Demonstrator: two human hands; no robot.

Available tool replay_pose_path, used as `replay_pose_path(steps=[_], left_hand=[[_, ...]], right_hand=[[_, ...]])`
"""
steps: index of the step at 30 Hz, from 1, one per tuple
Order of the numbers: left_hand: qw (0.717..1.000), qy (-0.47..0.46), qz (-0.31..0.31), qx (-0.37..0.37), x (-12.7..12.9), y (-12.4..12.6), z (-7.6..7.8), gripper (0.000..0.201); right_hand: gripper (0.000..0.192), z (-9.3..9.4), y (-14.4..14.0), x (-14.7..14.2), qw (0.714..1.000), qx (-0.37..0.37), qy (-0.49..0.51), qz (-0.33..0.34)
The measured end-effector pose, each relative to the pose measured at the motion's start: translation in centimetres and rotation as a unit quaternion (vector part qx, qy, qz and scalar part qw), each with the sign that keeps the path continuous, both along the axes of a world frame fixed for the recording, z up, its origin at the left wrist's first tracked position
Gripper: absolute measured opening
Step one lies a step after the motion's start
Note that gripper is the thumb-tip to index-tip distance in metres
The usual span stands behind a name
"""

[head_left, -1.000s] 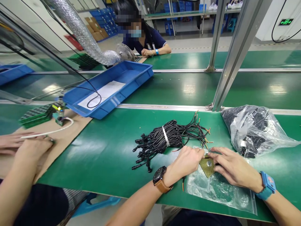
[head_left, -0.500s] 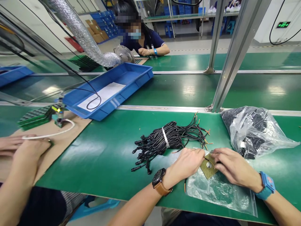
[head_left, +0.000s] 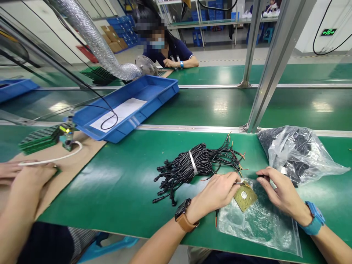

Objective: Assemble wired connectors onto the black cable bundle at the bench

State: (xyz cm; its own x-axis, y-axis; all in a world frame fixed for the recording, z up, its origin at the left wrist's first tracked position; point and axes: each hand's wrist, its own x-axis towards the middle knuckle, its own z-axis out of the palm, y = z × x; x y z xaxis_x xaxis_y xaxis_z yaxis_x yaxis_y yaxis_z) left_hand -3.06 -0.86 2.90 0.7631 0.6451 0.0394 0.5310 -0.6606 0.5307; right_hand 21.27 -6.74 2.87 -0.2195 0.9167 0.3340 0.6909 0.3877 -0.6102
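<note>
Head view: left hand pinches a thin wire; right hand open, its fingertips hiding the wire's end.

The green bench carried a tied bundle of black cables, a flat clear bag, a stuffed plastic bag, a cardboard sheet and a blue tray

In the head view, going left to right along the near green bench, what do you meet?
Co-worker's hand → bundle of black cables → left hand → small brass-coloured plate → right hand → bag of black parts.
</note>
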Motion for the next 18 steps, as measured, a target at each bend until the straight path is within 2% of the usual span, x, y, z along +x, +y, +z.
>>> replay_pose_path(steps=[4, 9, 11, 14, 18], left_hand=[[0.992, -0.103, -0.010, -0.075, 0.5, -0.7, -0.1, 0.015], [0.977, -0.179, -0.032, -0.110, 0.8, -1.4, -0.2, 0.034], [0.972, -0.204, -0.043, -0.107, 0.8, -1.4, -0.3, 0.036], [0.967, -0.242, -0.029, -0.079, 0.9, -1.5, -0.5, 0.017], [0.960, -0.276, 0.005, -0.040, 1.3, -1.8, -0.9, 0.026]], right_hand=[[0.017, -0.3, 0.0, 0.0, 0.996, -0.052, 0.066, -0.020], [0.021, -0.6, -0.2, -0.4, 0.977, -0.139, 0.163, 0.003], [0.023, -0.5, -0.3, -0.6, 0.967, -0.165, 0.196, 0.014], [0.024, -0.1, -0.5, -0.9, 0.955, -0.194, 0.220, 0.031], [0.026, 0.2, -0.8, -1.2, 0.947, -0.221, 0.231, 0.037]])
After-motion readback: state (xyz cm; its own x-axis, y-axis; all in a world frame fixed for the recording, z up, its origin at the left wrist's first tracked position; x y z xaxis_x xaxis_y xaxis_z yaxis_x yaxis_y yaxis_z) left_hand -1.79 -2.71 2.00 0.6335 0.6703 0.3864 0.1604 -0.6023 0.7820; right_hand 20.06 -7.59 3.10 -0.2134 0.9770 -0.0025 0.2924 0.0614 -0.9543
